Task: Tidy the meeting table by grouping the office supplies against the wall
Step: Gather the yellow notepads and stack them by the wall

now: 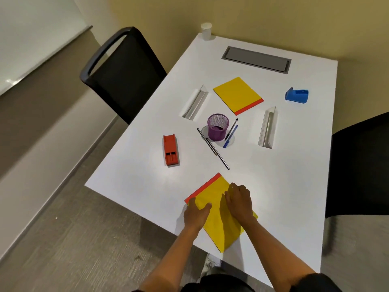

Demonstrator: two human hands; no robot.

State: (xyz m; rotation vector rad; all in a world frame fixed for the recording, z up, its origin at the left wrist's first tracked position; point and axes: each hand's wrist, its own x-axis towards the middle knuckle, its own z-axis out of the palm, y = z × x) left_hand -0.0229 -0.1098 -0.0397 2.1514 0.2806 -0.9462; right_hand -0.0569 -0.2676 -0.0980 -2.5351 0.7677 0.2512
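Yellow, with a red strip along one edge, the near notepad (219, 216) lies at the near edge of the white surface (284, 186), one corner jutting past the rim. Both hands rest on it, forearms reaching in from the bottom of the view. The left hand (196, 216) lies on the pad's left edge, fingers laid fairly flat and pointing away from the person, thumb out on the yellow sheet. The right hand (240, 202) sits on the pad's right part, knuckles raised and fingers bent down onto the paper; whether either hand actually grips the pad cannot be told.

Counted outward from the purple mesh cup (217, 127) at the middle of the surface: two yellow notepads, the second notepad (236, 94) lying just beyond the cup toward the wall. Two clear triangular stands, the left stand (195, 102) up and left of the cup, the right stand (267, 127) to its right. Four pens: two dark pens (212, 147) lying end to end just left of the cup and running toward the person, plus a black pen (232, 128) and a blue pen (230, 137) side by side just right of it. One red stapler (171, 150) lies well left of the cup. One blue tape dispenser (296, 95) sits far right of the cup. One white jar (205, 31) stands far beyond the cup at the wall corner.
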